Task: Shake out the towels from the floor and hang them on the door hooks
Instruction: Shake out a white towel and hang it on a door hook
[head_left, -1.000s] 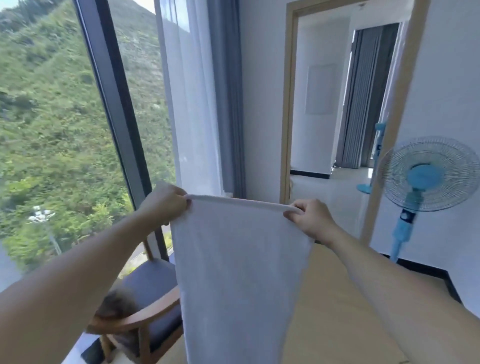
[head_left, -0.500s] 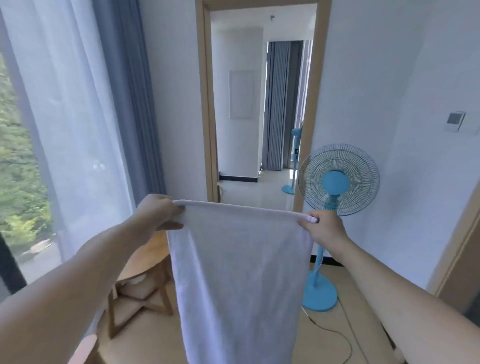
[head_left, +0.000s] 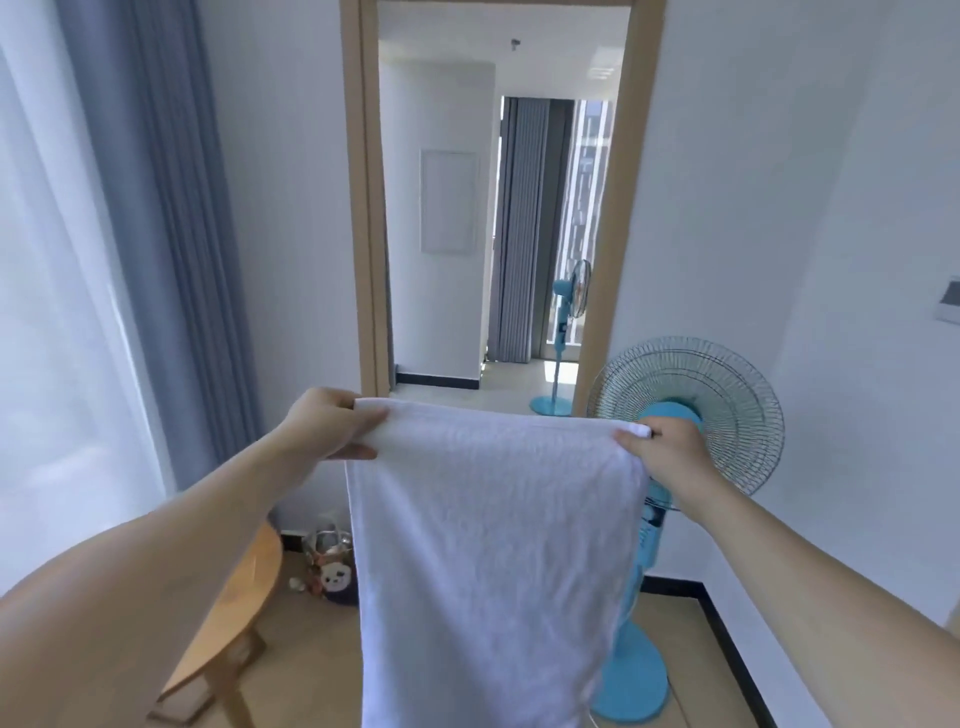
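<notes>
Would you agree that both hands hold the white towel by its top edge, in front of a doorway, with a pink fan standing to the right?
Not quite: the head view shows the fan is blue, not pink. Both the left hand and right hand hold the white towel before the doorway.

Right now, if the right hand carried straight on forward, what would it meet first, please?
Probably the wire grille of the blue pedestal fan, directly behind the right hand gripping the white towel; depth is unclear.

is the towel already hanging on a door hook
No, the white towel is held up in the air by its top corners, the left hand and right hand each gripping one, with no hook in view.
</notes>
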